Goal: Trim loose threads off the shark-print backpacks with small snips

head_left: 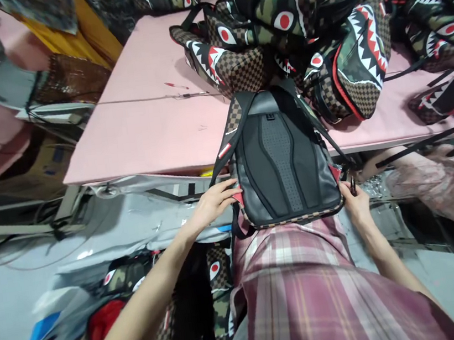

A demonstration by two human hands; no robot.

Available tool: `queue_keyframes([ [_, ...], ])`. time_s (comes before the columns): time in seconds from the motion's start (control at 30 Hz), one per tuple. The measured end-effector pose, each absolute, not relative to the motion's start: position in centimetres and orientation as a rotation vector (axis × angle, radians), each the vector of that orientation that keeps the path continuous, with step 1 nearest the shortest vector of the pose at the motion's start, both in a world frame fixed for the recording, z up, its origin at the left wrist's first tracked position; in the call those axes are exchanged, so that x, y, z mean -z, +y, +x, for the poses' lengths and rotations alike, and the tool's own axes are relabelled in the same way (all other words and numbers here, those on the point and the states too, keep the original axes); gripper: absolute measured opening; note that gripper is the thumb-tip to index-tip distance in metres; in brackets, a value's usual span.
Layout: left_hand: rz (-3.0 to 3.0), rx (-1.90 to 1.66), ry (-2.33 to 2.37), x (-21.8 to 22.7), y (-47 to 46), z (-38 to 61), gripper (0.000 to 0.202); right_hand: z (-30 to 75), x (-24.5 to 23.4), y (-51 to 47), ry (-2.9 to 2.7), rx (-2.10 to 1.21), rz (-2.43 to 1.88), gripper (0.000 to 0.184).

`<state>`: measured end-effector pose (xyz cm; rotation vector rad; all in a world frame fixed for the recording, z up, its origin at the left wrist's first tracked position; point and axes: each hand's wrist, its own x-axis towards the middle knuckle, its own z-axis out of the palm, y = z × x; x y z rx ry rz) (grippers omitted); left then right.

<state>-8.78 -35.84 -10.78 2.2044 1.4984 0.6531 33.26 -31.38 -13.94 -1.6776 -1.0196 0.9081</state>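
pink table (143,139), black backpack (249,184) in the grip of left fingers (223,186) and right fingers (346,192)

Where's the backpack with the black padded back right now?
In the head view, just right of centre: the backpack is at the pink table's front edge, between the left hand and right hand.
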Motion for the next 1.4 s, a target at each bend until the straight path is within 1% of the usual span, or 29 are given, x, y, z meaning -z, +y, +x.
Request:
queue_keyframes([
  [0.07,2.227,-0.626,1.487,11.5,-35.7,-9.4,0.034,33.2,13.8,-31.6,-1.037,-0.902,-1.683,0.046],
  [0.2,2.238,-0.678,1.489,12.8,-35.7,-10.4,0.042,32.8,13.7,-31.8,-1.047,-0.891,-1.678,0.044],
  [0.33,2.355,-0.669,1.509,11.2,-36.0,-9.0,0.038,32.2,13.3,-32.3,-1.032,-0.871,-1.696,0.041],
  [0.4,2.495,-0.645,1.461,9.7,-36.1,-6.0,0.036,32.1,12.9,-32.9,-1.050,-0.865,-1.708,0.040],
  [0.5,2.654,-0.522,1.281,7.9,-36.4,1.1,0.039,32.8,12.3,-34.0,-1.107,-0.805,-1.735,0.040],
  [0.57,2.698,-0.415,1.209,7.5,-36.5,6.0,0.044,33.5,11.8,-35.0,-1.139,-0.737,-1.793,0.042],
  [0.63,2.686,-0.356,1.291,7.7,-36.4,9.9,0.053,34.2,11.0,-36.3,-1.201,-0.670,-1.890,0.046],
  [0.7,2.645,-0.302,1.426,8.2,-35.8,12.0,0.057,34.6,10.1,-37.6,-1.300,-0.612,-1.999,0.046],
  [0.83,2.569,-0.097,1.467,8.5,-34.4,12.3,0.043,34.7,8.9,-39.4,-1.502,-0.512,-2.114,0.038],
  [1.0,2.532,0.012,1.442,7.8,-33.3,11.9,0.036,34.2,8.3,-40.0,-1.781,-0.227,-2.032,0.032],
  [1.17,2.556,-0.020,1.444,8.0,-33.4,12.0,0.037,33.0,7.3,-39.4,-2.040,-0.009,-2.059,0.032],
  [1.3,2.574,-0.023,1.461,8.1,-33.5,12.0,0.039,31.8,6.1,-38.7,-2.175,0.056,-2.163,0.030],
  [1.4,2.554,0.007,1.473,7.8,-33.3,11.9,0.040,31.1,5.3,-38.8,-2.258,0.032,-2.188,0.029],
])
